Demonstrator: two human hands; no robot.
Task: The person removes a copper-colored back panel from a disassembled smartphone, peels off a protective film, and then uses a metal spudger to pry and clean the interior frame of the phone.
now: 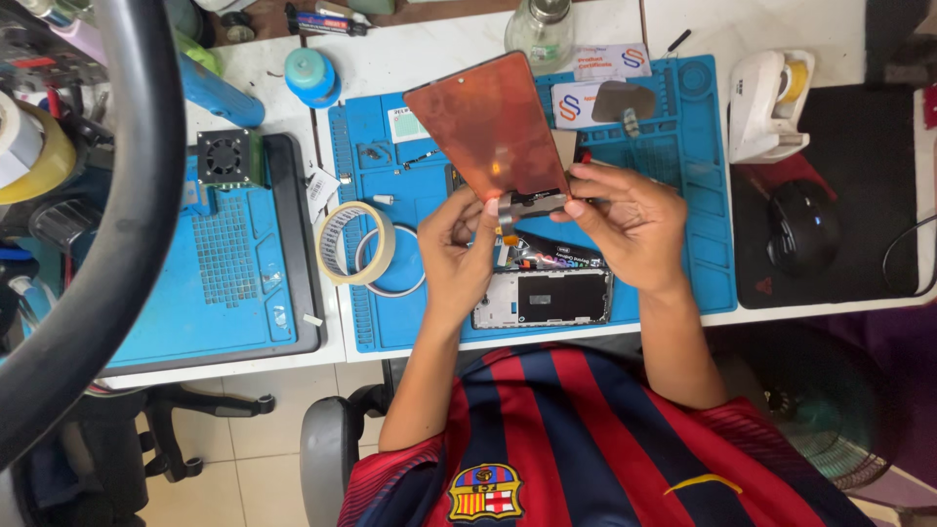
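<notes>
While held up over the middle of the frame, phone screen panel (493,122) tilted with its reddish-orange face to the camera, broad end toward the upper part of the picture, narrow lower edge with its flex strip pinched between both hands; left hand (459,256) closed on the lower left corner, thumb and forefinger pressed to the flex strip; right hand (625,222) closed on the lower right edge, fingertips (576,207) touching the panel's bottom rim; each grip narrow, shut on the panel, no gap showing.

Directly below the hands, open phone frame (543,296) lying flat on a blue repair mat (683,166), dark inside, partly hidden by the left wrist; left of the hands, roll of pale tape (356,242) standing on the mat's edge, a thin ring just beside it.

Further out, white desk (410,54) carrying the mat; glass bottle (540,31) at the upper middle; white tape dispenser (769,102) at the upper right; black mouse (802,226) on a dark pad at the right; second blue mat on a dark tray (303,244) at the left, small fan block (224,156) on it; curved black ring (127,195) crossing the far left; red and blue striped shirt (586,439) at the bottom.
</notes>
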